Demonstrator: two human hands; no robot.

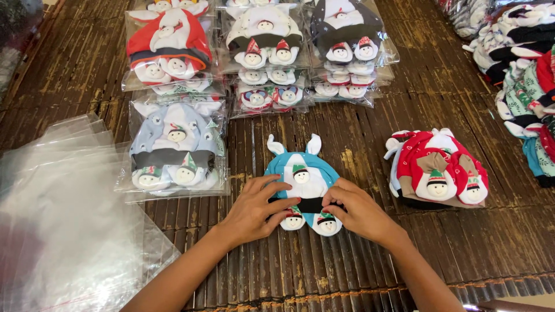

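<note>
While both hands press flat—left hand (254,208), right hand (352,211)—the teal baby set (303,176) (unbagged) extends straight away between them.

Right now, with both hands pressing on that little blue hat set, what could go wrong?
1. The left hand and right hand press only the middle of the blue hat set, so the two small mittens at its lower edge might slide out of line.
2. The empty clear bags lie loosely stacked by the left forearm; a sweep could scatter them.
</note>
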